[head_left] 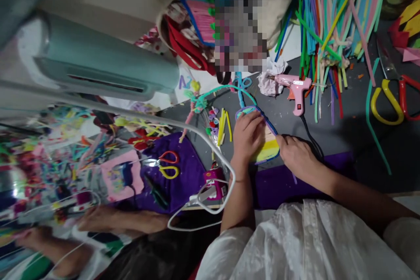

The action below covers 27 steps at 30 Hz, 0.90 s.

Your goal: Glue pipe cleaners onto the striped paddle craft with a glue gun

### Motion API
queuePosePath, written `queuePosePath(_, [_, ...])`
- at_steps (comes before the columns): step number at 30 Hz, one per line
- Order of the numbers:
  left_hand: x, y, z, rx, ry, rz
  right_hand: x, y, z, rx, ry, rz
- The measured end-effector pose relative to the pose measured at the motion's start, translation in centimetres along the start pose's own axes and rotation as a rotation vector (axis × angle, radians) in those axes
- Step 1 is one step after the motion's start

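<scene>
A flat pipe-cleaner panel (267,151) with a blue rim and yellow and pale bands lies on the dark table. My left hand (248,133) presses over its left part, the fingers bent and holding it down. At the panel's right edge, my right hand (295,153) has its fingers pinched on the rim; the fingertips are partly hidden. A purple strand (294,178) hangs out below that hand. Above the panel, a light blue pipe-cleaner piece (240,92) and a green curved pipe cleaner (223,88) reach toward it.
A pink glue gun (298,92) lies to the right, its cord running beside my right hand. Beyond are bundled pipe cleaners (337,17) and large scissors (387,105). Left are cut yellow pieces (222,127), a white cable (197,133) and small scissors (169,165). Another person's arms (124,221) rest nearby.
</scene>
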<state>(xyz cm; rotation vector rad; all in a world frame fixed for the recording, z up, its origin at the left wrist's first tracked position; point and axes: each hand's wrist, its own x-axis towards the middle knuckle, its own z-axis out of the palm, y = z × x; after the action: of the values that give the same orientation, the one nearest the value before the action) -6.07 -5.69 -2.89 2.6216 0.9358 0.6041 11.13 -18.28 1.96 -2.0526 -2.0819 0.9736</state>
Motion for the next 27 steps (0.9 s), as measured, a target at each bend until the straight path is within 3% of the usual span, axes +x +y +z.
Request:
queuePosePath(5, [-0.10,-0.01,0.00,0.000,0.024,0.006,-0.14,0.03,-0.10,-0.010,0.020,-0.009])
queuePosePath(16, [0.04,-0.01,-0.05,-0.009,-0.042,-0.071,-0.32,-0.01,-0.04,0.000,0.034,-0.025])
queuePosePath(27, [0.36,0.00,-0.30,-0.042,-0.040,-0.027,-0.32,0.00,0.09,-0.005,0.026,-0.046])
